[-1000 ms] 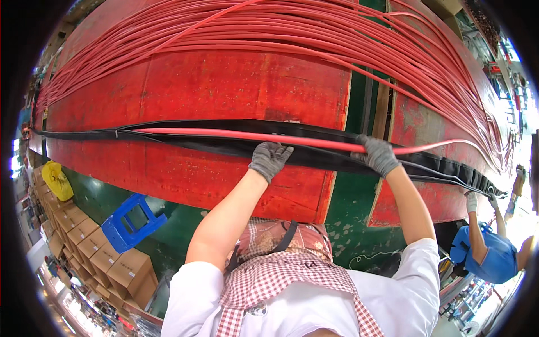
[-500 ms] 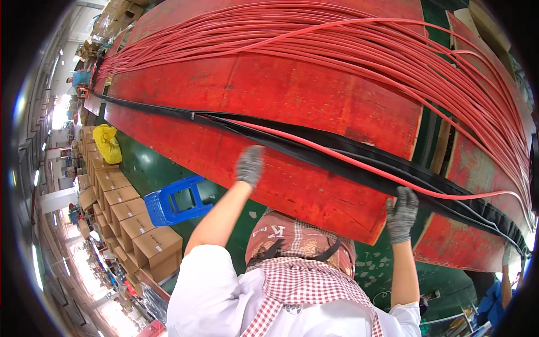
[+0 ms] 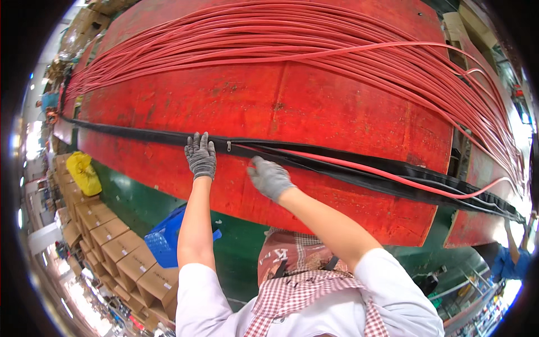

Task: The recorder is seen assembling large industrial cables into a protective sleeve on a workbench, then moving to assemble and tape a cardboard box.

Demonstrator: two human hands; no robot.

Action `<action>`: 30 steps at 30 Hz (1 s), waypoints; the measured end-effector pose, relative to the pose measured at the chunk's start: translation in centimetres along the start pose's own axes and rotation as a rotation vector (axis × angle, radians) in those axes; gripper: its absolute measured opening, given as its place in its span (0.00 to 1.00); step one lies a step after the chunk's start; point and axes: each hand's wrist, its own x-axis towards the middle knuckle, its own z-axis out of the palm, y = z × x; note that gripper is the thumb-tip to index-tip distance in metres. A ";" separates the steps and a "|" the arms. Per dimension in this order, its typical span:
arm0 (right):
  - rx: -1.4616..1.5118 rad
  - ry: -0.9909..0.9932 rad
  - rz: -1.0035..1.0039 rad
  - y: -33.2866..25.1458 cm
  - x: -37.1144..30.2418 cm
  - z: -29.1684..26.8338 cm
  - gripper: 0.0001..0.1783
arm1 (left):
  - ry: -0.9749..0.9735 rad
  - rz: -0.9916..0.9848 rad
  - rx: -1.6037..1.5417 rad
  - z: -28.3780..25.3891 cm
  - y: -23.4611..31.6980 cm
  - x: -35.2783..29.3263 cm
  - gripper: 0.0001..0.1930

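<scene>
A long black zippered sleeve point(image 3: 140, 133) runs across the red table. Left of its metal zipper pull point(image 3: 229, 146), my left hand point(image 3: 200, 157), in a grey glove, rests with fingers stretched out against the sleeve's near edge. My right hand point(image 3: 270, 178), gloved alike, is a little blurred just below and right of the pull. Its fingers are loosely bent and slightly apart, with nothing visible in them. To the right of the pull the sleeve lies unzipped, showing a red hose point(image 3: 365, 168) and a thinner grey line point(image 3: 443, 185) inside.
Many red hoses point(image 3: 269, 39) lie bundled along the table's far side. Red boards point(image 3: 224, 101) form the tabletop. At left are a blue plastic stool point(image 3: 165, 238), a yellow bag point(image 3: 84, 174) and stacked cardboard boxes point(image 3: 132, 255). Another person's arm point(image 3: 512, 244) reaches the sleeve's right end.
My left hand has moved left and up onto the sleeve past the zipper pull. My right hand has left the sleeve's right part and swung left toward the pull. The view has shifted.
</scene>
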 end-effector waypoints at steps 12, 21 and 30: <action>-0.380 0.178 0.154 -4.4 10.3 6.8 0.11 | 0.197 0.095 -0.233 1.7 2.2 -0.3 0.22; -0.248 0.267 0.209 -5.6 9.1 5.2 0.11 | 0.172 0.071 -0.198 2.5 1.7 -0.9 0.23; -0.136 0.273 0.177 -5.5 9.2 3.9 0.15 | 0.250 0.104 -0.280 1.2 1.7 0.2 0.17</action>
